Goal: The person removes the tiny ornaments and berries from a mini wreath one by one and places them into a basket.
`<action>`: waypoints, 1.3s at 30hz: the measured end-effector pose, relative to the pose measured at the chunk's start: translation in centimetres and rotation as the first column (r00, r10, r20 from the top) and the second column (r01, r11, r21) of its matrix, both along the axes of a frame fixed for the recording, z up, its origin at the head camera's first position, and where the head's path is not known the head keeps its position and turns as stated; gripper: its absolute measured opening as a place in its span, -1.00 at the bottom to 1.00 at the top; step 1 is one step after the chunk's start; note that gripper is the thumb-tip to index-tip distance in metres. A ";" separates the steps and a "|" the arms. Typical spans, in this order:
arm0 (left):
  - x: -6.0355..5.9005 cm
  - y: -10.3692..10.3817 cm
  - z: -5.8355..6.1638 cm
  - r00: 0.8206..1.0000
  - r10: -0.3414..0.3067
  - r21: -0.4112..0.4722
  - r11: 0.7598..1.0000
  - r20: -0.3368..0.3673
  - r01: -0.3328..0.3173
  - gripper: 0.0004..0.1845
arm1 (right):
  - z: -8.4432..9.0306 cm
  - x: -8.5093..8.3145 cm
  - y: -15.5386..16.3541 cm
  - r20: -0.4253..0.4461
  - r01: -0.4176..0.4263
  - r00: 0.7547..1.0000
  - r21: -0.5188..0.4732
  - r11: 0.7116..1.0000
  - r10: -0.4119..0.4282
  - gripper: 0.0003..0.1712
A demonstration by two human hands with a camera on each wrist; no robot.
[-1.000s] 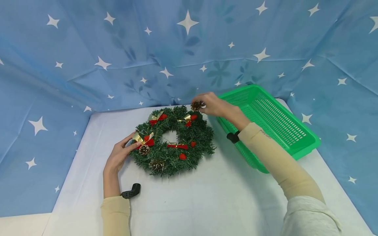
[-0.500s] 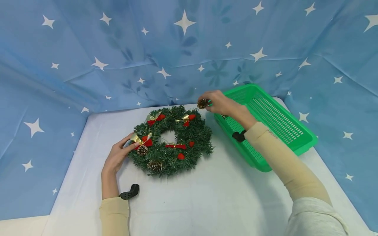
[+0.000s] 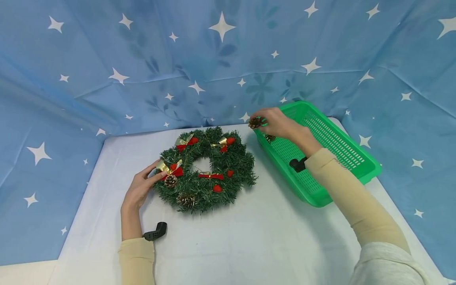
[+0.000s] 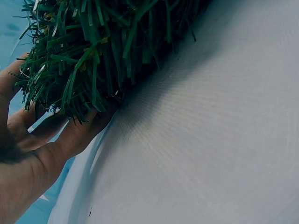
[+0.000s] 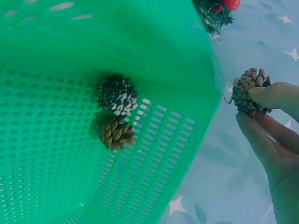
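A green wreath (image 3: 238,164) lies on the white table, dressed with red-and-gold bows (image 3: 211,176), small red berries (image 3: 217,188) and two pine cones (image 3: 187,200). My left hand (image 3: 138,190) grips its left edge, thumb on top near a bow; in the left wrist view fingers reach under the greenery (image 4: 93,56). Between thumb and fingers of my right hand (image 3: 279,124) is a brown pine cone (image 5: 249,91) with a thin wire loop, held beside the rim of a green basket (image 5: 205,112). Inside lie a white-tipped pine cone (image 5: 117,94) and a brown pine cone (image 5: 116,133).
The slatted basket (image 3: 361,172) stands at the table's right, set at an angle. Blue star-patterned cloth (image 3: 199,51) hangs behind and along both sides. White cloth (image 3: 228,245) covers the table in front of the wreath.
My right hand has carried the pine cone rightward, from above the wreath's back edge to the basket's back-left corner. The left hand keeps its grip on the wreath.
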State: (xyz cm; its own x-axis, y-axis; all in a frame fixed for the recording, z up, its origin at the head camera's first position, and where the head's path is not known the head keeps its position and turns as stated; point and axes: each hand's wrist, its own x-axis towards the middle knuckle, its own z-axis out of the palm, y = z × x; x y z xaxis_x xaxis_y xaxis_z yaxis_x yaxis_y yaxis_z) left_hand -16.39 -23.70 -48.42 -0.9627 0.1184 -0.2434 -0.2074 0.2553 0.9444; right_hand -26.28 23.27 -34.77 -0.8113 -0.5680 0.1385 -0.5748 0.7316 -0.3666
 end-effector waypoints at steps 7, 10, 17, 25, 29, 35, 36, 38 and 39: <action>0.0 -0.2 0.0 1.000 0.004 0.004 1.000 -0.006 -0.004 -0.16 | -0.4 0.1 1.1 -0.009 0.013 1.000 -0.004 1.000 -0.013 -0.54; -0.1 -0.2 0.1 1.000 0.008 0.007 1.000 -0.011 -0.008 -0.16 | -0.7 0.1 1.5 -0.011 0.022 1.000 0.002 1.000 -0.022 -0.55; 0.0 -0.2 0.1 1.000 0.011 0.016 1.000 -0.009 -0.011 -0.16 | -1.2 0.0 2.2 0.014 0.053 0.999 0.005 0.999 -0.053 -0.52; 0.0 -0.2 0.1 1.000 0.011 0.013 1.000 -0.010 -0.011 -0.16 | -1.8 0.0 2.9 0.038 0.089 0.995 0.021 0.996 -0.090 -0.51; 0.0 -0.2 0.2 1.000 0.019 0.005 1.000 -0.003 -0.019 -0.16 | -2.4 -0.1 3.2 0.069 0.119 0.990 0.043 0.992 -0.122 -0.49; 0.0 -0.1 0.1 1.000 0.009 -0.002 1.000 0.004 -0.009 -0.14 | -3.3 -0.6 3.6 0.100 0.148 0.983 0.074 0.986 -0.155 -0.47; 0.0 -0.1 0.0 1.000 0.008 -0.004 1.000 0.002 -0.008 -0.14 | -3.5 -0.7 3.6 0.107 0.150 0.982 0.075 0.986 -0.157 -0.47; 0.0 -0.1 0.0 1.000 0.007 -0.001 1.000 -0.002 -0.007 -0.14 | -3.8 -0.8 3.7 0.122 0.156 0.979 0.074 0.985 -0.165 -0.46; 0.0 0.0 0.0 1.000 0.005 0.002 1.000 -0.004 -0.005 -0.14 | -3.9 -0.8 3.8 0.134 0.160 0.977 0.071 0.985 -0.168 -0.45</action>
